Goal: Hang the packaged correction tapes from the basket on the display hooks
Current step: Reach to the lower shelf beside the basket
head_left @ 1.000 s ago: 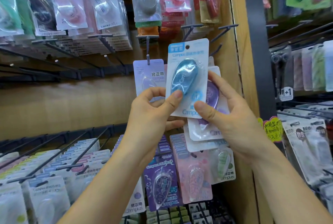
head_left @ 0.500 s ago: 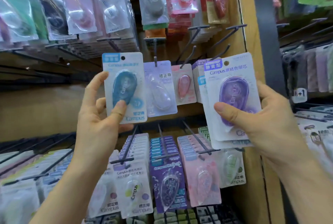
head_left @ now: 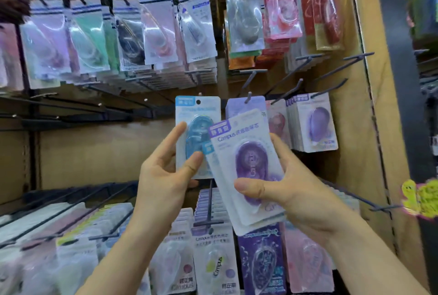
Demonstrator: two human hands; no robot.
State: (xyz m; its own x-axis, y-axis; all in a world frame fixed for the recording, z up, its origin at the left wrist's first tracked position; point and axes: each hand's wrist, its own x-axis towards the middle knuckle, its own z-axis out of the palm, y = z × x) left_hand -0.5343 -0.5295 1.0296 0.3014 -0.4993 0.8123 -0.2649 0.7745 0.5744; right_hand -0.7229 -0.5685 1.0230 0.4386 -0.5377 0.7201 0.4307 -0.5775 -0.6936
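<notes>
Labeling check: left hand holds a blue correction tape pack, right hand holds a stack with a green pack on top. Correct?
Not quite. The head view shows the left hand holding the blue pack, but the stack in the right hand has a purple pack on top, not a green one.

Blue-cased correction tape pack [head_left: 189, 133] upright, partly overlapped by tilted purple-cased pack [head_left: 246, 164] atop a stack.
</notes>
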